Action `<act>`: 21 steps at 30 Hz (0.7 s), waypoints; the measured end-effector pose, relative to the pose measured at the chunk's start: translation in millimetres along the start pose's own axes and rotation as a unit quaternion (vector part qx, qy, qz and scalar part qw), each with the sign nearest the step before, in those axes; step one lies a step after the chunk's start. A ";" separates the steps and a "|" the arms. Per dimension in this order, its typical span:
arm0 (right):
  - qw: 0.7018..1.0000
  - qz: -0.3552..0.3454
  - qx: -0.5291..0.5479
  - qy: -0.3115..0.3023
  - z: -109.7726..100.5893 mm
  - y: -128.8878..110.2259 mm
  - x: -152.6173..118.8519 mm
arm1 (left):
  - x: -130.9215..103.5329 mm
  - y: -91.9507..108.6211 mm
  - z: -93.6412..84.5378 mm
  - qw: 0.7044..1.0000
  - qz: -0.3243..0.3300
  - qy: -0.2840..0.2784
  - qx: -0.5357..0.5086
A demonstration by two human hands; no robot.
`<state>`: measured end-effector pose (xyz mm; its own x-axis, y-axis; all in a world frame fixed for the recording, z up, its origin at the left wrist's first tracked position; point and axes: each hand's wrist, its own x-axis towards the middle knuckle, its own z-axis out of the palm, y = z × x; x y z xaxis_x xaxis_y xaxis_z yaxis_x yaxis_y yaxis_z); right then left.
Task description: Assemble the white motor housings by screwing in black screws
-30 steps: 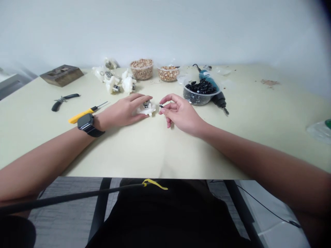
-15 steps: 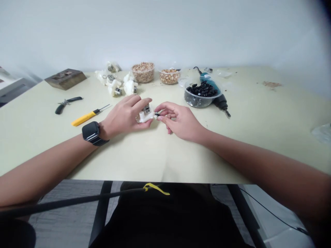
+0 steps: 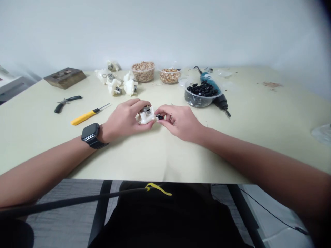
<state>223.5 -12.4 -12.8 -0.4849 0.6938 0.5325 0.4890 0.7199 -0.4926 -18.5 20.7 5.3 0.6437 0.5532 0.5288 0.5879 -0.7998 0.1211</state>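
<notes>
My left hand, with a black watch on the wrist, grips a white plastic housing that has a small metal motor set in it. Thumb and fingers close around its left side. At the housing's right end, my right hand pinches a small black part between thumb and fingertips. This part touches or sits very near the white plastic; the exact contact is hidden by the fingers. Both hands are low over the table, in front of a clear bowl of black parts.
Left of my hands lie a yellow screwdriver and black-handled pliers. Farther back are a dark block, several white motor housings, tubs of tan bits and amber bits. A teal power tool lies behind the bowl.
The white housing has turned slightly, showing more of its side and the motor. My right fingers have shifted on the black part, which now shows more between them.
</notes>
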 end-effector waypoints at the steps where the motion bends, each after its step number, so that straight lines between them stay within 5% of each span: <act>1: 1.000 -0.020 -0.012 -0.001 -0.6 1.9 0.0 | -0.1 -0.4 0.0 1.000 -0.003 -0.003 -0.015; 10: 0.995 -0.059 -0.062 -0.052 -2.9 7.4 1.6 | 3.3 -9.0 -1.6 0.996 0.000 -0.081 -0.035; 16: 0.998 -0.031 -0.057 0.006 1.7 8.2 2.6 | -1.0 -3.8 13.6 0.993 0.102 0.036 -0.050; 21: 0.999 -0.016 -0.041 0.023 2.5 5.5 2.8 | -1.3 4.2 24.5 0.987 0.122 0.086 -0.057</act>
<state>223.1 -6.4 -15.7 -0.4685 0.6668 0.5795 0.5320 0.7367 -0.4175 -4.8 22.3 -15.4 0.6610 0.3021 0.6869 0.3607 -0.9306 0.0623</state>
